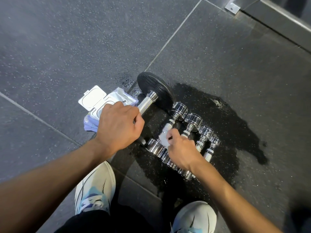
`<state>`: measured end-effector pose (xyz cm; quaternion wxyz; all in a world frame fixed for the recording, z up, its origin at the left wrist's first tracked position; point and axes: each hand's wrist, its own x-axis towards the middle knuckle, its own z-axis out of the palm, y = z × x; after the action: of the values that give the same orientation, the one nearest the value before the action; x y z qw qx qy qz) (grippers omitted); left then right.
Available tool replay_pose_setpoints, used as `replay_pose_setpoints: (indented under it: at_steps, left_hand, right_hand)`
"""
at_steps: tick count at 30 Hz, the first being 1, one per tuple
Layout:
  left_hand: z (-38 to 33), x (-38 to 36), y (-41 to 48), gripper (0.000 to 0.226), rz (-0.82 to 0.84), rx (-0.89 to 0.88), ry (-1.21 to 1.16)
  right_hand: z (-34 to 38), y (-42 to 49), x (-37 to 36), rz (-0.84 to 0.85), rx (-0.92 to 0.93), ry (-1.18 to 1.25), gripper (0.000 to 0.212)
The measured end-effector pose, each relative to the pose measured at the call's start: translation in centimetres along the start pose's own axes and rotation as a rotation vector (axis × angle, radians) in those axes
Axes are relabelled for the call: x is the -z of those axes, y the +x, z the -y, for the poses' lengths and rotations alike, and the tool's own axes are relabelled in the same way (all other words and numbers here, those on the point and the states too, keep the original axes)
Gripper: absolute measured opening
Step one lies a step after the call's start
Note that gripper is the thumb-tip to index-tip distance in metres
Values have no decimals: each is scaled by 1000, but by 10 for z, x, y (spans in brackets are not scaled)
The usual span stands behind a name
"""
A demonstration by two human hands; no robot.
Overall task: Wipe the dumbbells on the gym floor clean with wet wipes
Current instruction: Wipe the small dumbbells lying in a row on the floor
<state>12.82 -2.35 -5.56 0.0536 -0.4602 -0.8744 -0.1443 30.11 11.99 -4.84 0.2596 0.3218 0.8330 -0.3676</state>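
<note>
On the floor (67, 47) the black dumbbell (155, 91) points toward 1 o'clock, and the left hand (117, 126) curls its fingers round the handle. The chrome dumbbells (193, 119) lie parallel at its 4 o'clock. The right hand (181, 152), the nearer one, pinches the wet wipe (164, 140) at the nearest bar.

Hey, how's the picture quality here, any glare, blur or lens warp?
Head view: centre sharp; chrome dumbbells throw bright glare, wet wipe nearly blown white, black dumbbell matte; wet patch on the floor reads near black with a small highlight; upper left corner hazy and soft; forearms balloon toward the bottom edge.
</note>
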Motion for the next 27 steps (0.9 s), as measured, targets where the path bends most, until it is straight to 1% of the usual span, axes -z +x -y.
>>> replay_pose_setpoints:
  at_steps: [4, 7, 11, 13, 15, 18, 20, 21, 24, 27]
  left_hand:
    - [0, 1, 0, 35, 2, 1, 3]
    - [-1, 1, 0, 34, 5, 6, 4]
    - [0, 1, 0, 34, -1, 4, -3]
    - [-1, 1, 1, 35, -1, 2, 0]
    - [-1, 1, 1, 35, 1, 5, 5]
    - [-1, 1, 0, 35, 5, 11, 7]
    - [-1, 2, 0, 35, 2, 12, 2]
    - [-1, 2, 0, 34, -1, 12, 2]
    - [-2, 2, 0, 32, -1, 14, 12]
    - [-1, 1, 0, 32, 0, 13, 25]
  right_hand:
    - [10, 5, -12, 37, -79, 90, 46]
    - [11, 8, -14, -15, -85, 134, 40]
    - [1, 7, -10, -44, -94, 163, 32]
    - [-2, 2, -4, -88, -59, 159, 31]
    - [-2, -2, -1, -127, 17, 188, 31]
    - [7, -2, -2, -83, 124, 186, 32]
    - [15, 2, -6, -53, 117, 83, 26]
    - [20, 6, -8, -54, 112, -11, 27]
    - [30, 15, -14, -81, 151, -366, 35]
    - [39, 25, -17, -58, 137, -542, 40]
